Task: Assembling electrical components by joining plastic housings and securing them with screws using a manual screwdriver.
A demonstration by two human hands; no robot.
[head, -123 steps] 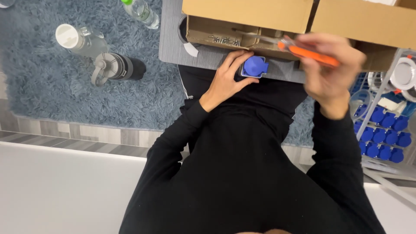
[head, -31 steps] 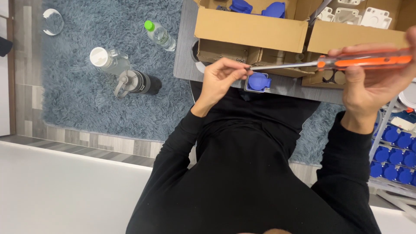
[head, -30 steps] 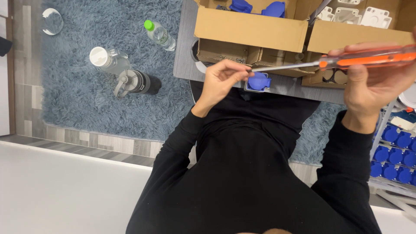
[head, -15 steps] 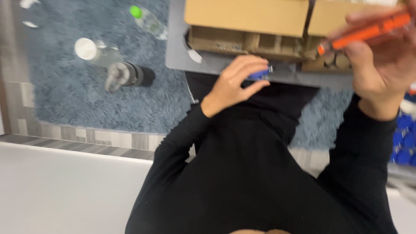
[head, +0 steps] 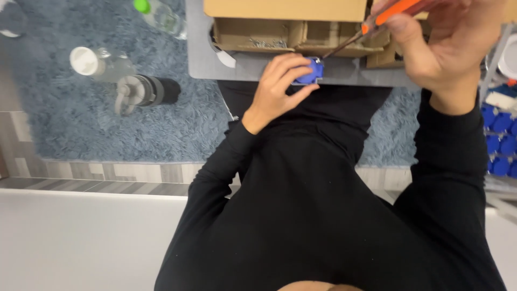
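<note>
Fingers of your left hand (head: 277,86) curl around the small blue part (head: 309,71), pinning it on the grey table edge (head: 215,59) right under that hand. Your right hand (head: 447,43) is closed on the orange-handled screwdriver (head: 388,13), up and to the right. Its shaft slants down-left, tip at the part's top edge; whether it touches is unclear.
</note>
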